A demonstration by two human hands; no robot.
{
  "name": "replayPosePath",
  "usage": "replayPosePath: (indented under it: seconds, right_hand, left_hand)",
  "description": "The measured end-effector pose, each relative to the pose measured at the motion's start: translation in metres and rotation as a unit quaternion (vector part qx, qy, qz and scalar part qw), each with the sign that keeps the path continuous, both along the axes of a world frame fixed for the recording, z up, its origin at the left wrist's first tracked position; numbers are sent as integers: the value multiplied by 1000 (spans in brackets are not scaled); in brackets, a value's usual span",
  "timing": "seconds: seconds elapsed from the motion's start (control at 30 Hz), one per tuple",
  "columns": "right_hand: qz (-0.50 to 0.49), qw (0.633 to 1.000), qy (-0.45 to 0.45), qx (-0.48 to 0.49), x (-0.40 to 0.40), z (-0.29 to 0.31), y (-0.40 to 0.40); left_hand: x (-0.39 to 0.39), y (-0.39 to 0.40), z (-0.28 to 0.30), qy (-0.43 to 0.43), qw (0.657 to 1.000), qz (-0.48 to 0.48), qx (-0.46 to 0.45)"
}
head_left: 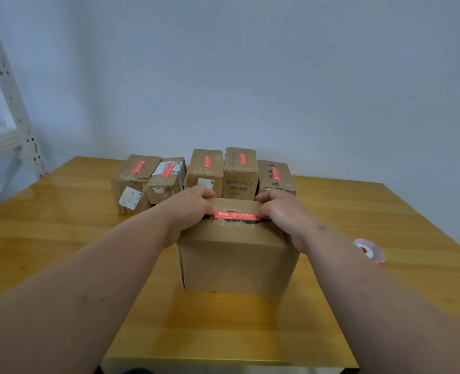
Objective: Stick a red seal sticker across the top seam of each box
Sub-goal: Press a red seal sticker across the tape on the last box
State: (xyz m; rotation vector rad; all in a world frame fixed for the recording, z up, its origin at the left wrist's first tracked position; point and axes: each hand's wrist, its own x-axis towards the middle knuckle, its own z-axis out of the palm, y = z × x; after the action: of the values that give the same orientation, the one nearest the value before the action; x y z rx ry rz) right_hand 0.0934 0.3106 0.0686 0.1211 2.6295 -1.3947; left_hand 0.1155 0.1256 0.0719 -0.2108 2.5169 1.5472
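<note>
While both hands press a red seal sticker (237,215) onto the brown cardboard box (238,255) between them | left hand (189,209), right hand (283,211): fingers curled over its far edge | five smaller boxes (204,171) beyond already sealed | this looks last.

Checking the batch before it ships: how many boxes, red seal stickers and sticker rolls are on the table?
Cardboard boxes: 6, five in the back row plus the near box
Red seal stickers: 6, one on each box, including the near one
Sticker roll: 1
Total: 13
</note>
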Motion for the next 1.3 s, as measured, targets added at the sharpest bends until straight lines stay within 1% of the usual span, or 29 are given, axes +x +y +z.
replayPosePath:
  seconds: [0.13, 0.2, 0.27, 0.37, 0.43, 0.53, 0.6, 0.67, 0.77, 0.83, 0.87, 0.97, 1.03, 1.1, 1.17, 1.23, 1.3]
  right_hand:
    - [40, 999, -10, -1, 4, 3, 7]
    - [51, 998, -15, -28, 4, 4, 11]
    - [37, 997, -9, -65, 5, 4, 14]
    - [-25, 993, 10, -114, 7, 7, 17]
    - [-63, 993, 8, -99, 6, 8, 22]
    - [-66, 994, -65, -57, 9, 8, 26]
    - [-67, 992, -94, -50, 9, 7, 27]
    - [-67, 992, -74, -73, 10, 9, 24]
    - [-94, 983, -35, -155, 6, 16, 26]
    - [-118, 971, -28, -208, 7, 19, 28]
    - [-122, 967, -36, -221, 9, 18, 28]
    - [-110, 970, -69, -203, 18, 10, 25]
    - [-106, 975, -72, -180, 20, 4, 23]
    - [-115, 978, -64, -162, 20, 4, 23]
    - [-114, 978, -59, -164, 21, 9, 22]
    - [-113, 978, -52, -169, 21, 15, 23]
    - [-100, 983, -52, -148, 22, 19, 24]
  left_hand:
    - [3, -2, 0, -12, 1000, -15, 17]
    - [6, -4, 1, -22, 998, -13, 50]
    - [7, -7, 0, -23, 997, -10, 75]
    - [9, -12, -4, -35, 992, 23, 121]
    - [10, -15, -9, -48, 987, 59, 139]
    - [9, -19, -17, -94, 978, 124, 141]
    - [13, -17, -13, -107, 974, 140, 145]
    - [11, -19, -9, -77, 966, 166, 182]
    - [7, -22, 3, 19, 940, 221, 259]
    - [8, -25, 9, 43, 922, 253, 289]
    - [9, -27, 9, 38, 921, 259, 289]
    - [18, -30, -2, 6, 934, 232, 272]
    - [22, -32, -7, -1, 937, 222, 270]
    - [24, -32, -6, 5, 939, 215, 268]
    - [23, -32, -2, 14, 942, 214, 260]
    - [20, -33, 4, 33, 938, 233, 255]
    - [19, -34, 9, 49, 936, 250, 241]
